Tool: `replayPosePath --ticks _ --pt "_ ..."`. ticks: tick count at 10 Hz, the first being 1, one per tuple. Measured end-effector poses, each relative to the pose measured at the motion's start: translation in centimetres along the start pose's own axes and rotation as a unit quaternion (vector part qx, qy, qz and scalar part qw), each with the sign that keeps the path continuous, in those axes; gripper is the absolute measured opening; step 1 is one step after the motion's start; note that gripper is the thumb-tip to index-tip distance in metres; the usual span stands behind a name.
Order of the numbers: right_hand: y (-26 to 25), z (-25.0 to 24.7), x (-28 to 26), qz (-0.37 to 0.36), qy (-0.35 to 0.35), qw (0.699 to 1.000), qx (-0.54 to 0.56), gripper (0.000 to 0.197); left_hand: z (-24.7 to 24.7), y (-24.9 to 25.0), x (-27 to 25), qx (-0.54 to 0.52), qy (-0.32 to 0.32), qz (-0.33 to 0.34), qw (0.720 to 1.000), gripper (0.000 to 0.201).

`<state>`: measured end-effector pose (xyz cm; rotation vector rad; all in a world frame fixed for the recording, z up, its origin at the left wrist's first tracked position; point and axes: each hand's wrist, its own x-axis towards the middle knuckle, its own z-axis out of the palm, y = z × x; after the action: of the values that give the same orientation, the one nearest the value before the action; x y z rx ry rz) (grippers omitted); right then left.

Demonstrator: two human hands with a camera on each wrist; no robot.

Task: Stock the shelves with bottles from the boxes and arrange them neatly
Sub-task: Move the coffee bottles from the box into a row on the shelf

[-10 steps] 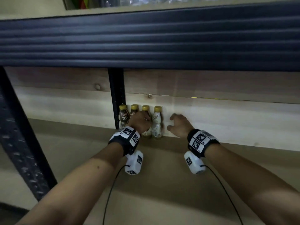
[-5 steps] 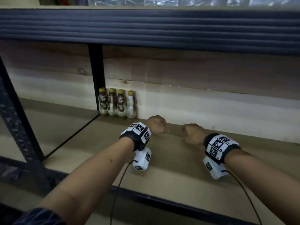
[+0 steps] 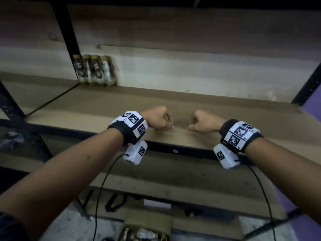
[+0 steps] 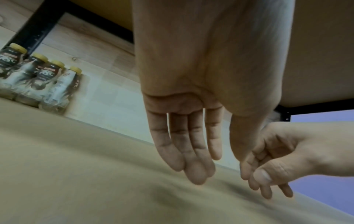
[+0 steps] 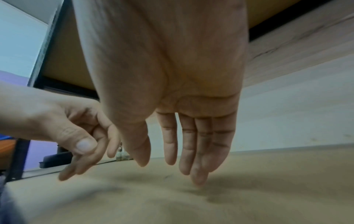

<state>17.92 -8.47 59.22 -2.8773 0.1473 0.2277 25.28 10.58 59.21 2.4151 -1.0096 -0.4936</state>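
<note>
Fingers (image 4: 184, 144) of both hands relaxed, empty; four bottles (image 3: 94, 70) beside black post (image 3: 66, 32)

Your two bare forearms reach forward side by side, each wrist strapped with a black band carrying white blocks printed with black square markers. Your left hand (image 3: 159, 120) hangs palm down, fingers (image 4: 193, 145) loose and pointing downward, holding nothing. Your right hand (image 3: 204, 121) mirrors it just beside, apart from the left, fingers (image 5: 203, 144) relaxed and likewise empty.
</note>
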Motion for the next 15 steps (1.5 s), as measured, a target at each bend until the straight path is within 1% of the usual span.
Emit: replayPosePath --ticks 1,2,3,4,5,6,7,8,9,10,11,12,13,14,15 --pt "0.1 1.4 -3.5 -0.019 -0.020 0.998 0.061 0.018 2.2 1.0 -2.3 -0.020 -0.064 0.012 0.998 0.012" --pt "-0.4 3.4 -6.5 -0.032 -0.050 0.992 0.107 0.017 4.5 0.9 -4.3 -0.027 -0.141 0.015 0.989 0.020" --pt "-1.4 6.1 -8.5 -0.039 -0.081 0.990 0.106 0.014 6.5 -0.8 -5.9 -0.003 -0.193 0.020 0.981 0.026" --pt "-2.9 9.5 -9.5 -0.022 -0.112 0.988 0.102 0.009 9.1 -3.6 -7.5 0.007 -0.226 0.015 0.974 0.026" --pt "-4.6 14.2 -10.1 -0.006 -0.153 0.980 0.125 0.012 12.4 -7.4 -9.3 -0.028 -0.254 -0.018 0.967 0.022" --pt "-6.4 19.9 -10.4 -0.006 -0.203 0.968 0.148 0.009 16.0 -11.4 -11.2 -0.063 -0.274 -0.057 0.958 0.019" --pt "-7.4 26.1 -10.8 0.008 -0.266 0.951 0.160 0.012 19.8 -15.5 -13.2 -0.100 -0.277 -0.103 0.950 0.015" --pt "-7.1 31.4 -11.8 0.051 -0.327 0.930 0.158 0.020 22.9 -19.5 -15.5 -0.145 -0.279 -0.180 0.932 0.012" --pt "-6.0 35.8 -13.0 0.099 -0.361 0.910 0.179 0.029 26.0 -23.0 -17.7 -0.173 -0.259 -0.260 0.914 0.011" --pt "-4.9 40.6 -13.8 0.151 -0.371 0.890 0.220 0.012 30.1 -26.0 -20.2 -0.219 -0.186 -0.318 0.903 0.006" --pt "-3.8 46.6 -14.1 0.227 -0.369 0.862 0.262 0.010 35.1 -29.1 -22.9 -0.249 -0.139 -0.363 0.887 0.013" --pt "-3.0 53.1 -14.5 0.295 -0.389 0.826 0.283 0.018 40.6 -32.1 -25.0 -0.240 -0.166 -0.409 0.864 0.021" --pt "-2.7 59.9 -15.0 0.334 -0.407 0.794 0.304 0.013 46.4 -35.4 -26.3 -0.244 -0.207 -0.433 0.842 0.026" --pt "-2.3 67.1 -15.0 0.414 -0.406 0.732 0.356 0.023 51.9 -39.0 -27.2 -0.243 -0.215 -0.452 0.831 0.026" --pt "-2.2 74.3 -15.5 0.459 -0.447 0.674 0.367 0.020 56.5 -41.7 -27.2 -0.240 -0.230 -0.465 0.821 0.026"
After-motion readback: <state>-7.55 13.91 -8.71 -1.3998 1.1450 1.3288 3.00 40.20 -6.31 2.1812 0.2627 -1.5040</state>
